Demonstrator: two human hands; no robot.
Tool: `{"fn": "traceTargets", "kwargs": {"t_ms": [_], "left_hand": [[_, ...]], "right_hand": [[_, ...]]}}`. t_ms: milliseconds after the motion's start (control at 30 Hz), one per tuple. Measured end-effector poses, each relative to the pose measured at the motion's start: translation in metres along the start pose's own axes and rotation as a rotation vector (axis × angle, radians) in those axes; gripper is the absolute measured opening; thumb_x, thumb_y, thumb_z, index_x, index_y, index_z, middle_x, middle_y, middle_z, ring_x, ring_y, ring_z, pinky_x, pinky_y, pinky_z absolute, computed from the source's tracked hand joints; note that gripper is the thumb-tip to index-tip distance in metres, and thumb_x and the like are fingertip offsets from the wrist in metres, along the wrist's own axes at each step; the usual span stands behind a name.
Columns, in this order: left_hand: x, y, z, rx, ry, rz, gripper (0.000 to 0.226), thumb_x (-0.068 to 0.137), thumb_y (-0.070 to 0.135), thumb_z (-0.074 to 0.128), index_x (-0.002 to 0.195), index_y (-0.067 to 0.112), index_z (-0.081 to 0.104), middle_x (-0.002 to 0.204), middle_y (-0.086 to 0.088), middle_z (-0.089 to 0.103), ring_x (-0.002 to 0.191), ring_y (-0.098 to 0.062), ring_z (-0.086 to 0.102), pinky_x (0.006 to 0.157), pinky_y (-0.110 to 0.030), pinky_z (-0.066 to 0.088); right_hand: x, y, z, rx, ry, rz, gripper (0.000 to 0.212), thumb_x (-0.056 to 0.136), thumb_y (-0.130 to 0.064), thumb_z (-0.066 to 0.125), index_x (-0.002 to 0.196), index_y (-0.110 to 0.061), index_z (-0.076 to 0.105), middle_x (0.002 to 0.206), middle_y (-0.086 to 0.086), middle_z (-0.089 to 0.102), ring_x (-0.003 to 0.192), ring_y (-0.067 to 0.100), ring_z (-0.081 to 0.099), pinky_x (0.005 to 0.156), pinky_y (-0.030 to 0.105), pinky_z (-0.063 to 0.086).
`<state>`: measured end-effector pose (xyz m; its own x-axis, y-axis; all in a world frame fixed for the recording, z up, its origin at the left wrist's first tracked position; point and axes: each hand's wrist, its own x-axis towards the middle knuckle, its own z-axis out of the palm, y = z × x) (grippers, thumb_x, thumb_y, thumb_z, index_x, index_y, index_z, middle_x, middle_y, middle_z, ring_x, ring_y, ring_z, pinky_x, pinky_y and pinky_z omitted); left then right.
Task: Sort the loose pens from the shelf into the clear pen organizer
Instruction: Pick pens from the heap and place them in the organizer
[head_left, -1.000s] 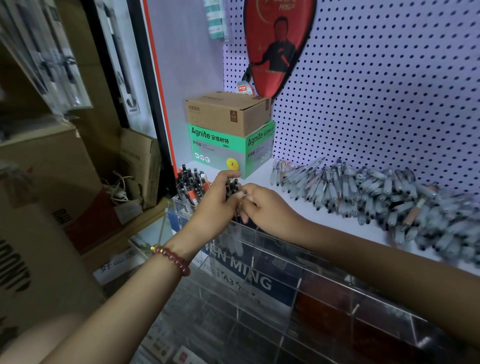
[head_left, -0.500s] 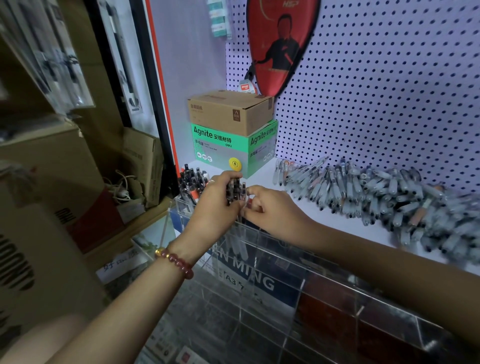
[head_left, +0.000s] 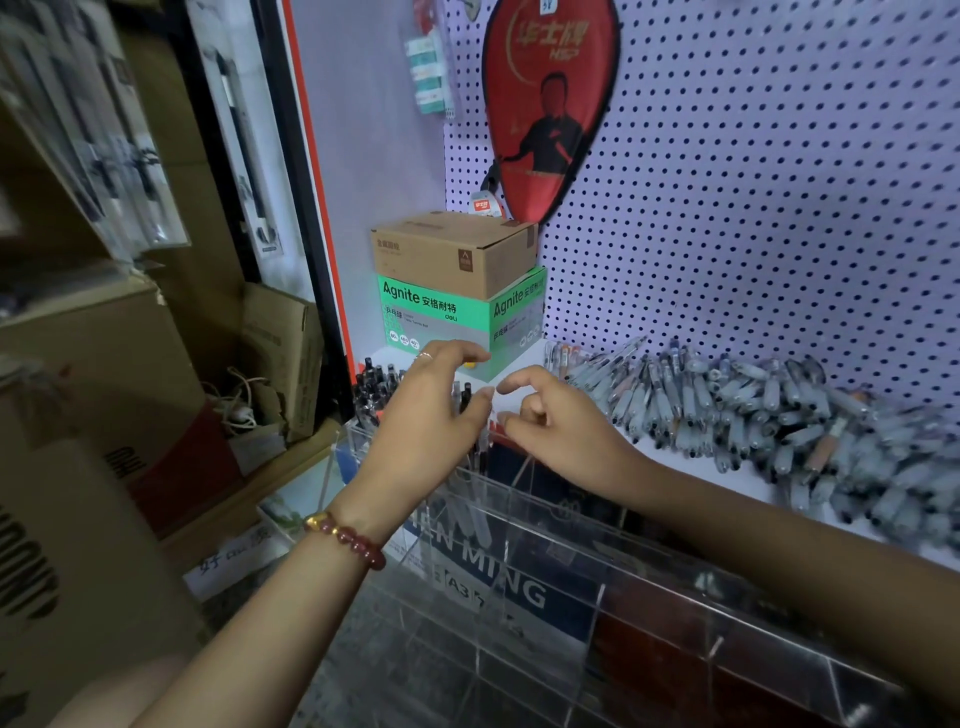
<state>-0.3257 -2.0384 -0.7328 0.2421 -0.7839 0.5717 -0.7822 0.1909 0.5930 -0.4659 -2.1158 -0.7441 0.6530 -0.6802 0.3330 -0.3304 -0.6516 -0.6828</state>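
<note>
White shelf (head_left: 748, 480) beneath grey, clear-barrelled pens (head_left: 753, 405)

Both bare forearms extended forward; bare left hand (head_left: 431, 415) and bare right hand (head_left: 558, 431) side by side, empty, fingers loosely curled, fingertips close together.

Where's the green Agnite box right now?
Head view, centre-left: the green Agnite box sits in the back left corner of the shelf, under the brown carton, left of the loose pen pile and behind the left hand.
</note>
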Motion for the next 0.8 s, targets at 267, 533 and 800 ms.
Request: {"fn": "traceTargets", "kwargs": {"t_ms": [267, 533, 800], "left_hand": [[0.014, 0.017, 0.011, 0.017, -0.042, 0.026, 0.009, 0.094, 0.02, 0.054, 0.09, 0.022, 0.062, 0.096, 0.009, 0.062, 0.063, 0.007, 0.051, 0.055, -0.012, 0.031], [0.024, 0.015, 0.02, 0.109, -0.105, -0.01, 0.017, 0.092, 0.018, 0.053, 0.082, 0.029, 0.063, 0.093, 0.016, 0.068, 0.086, -0.009, 0.061, 0.076, -0.029, 0.05], [0.025, 0.013, 0.025, 0.127, -0.122, -0.022, 0.017, 0.093, 0.02, 0.052, 0.084, 0.029, 0.064, 0.091, 0.021, 0.065, 0.083, -0.004, 0.061, 0.068, -0.023, 0.046]], "right_hand": [[0.032, 0.068, -0.055, -0.146, 0.101, 0.172, 0.013, 0.095, -0.009, 0.054, 0.091, -0.015, 0.065, 0.072, -0.011, 0.057, 0.061, 0.006, 0.051, 0.062, 0.023, 0.038], [0.068, 0.109, -0.071, -0.748, -0.145, 0.231, 0.049, 0.094, -0.004, 0.048, 0.138, -0.024, 0.048, 0.121, 0.012, 0.057, 0.109, 0.026, 0.055, 0.09, 0.031, 0.044], [0.084, 0.113, -0.076, -0.808, -0.267, 0.229, 0.029, 0.099, -0.011, 0.042, 0.124, -0.024, 0.049, 0.07, -0.013, 0.044, 0.058, 0.003, 0.039, 0.062, 0.019, 0.03]]}}
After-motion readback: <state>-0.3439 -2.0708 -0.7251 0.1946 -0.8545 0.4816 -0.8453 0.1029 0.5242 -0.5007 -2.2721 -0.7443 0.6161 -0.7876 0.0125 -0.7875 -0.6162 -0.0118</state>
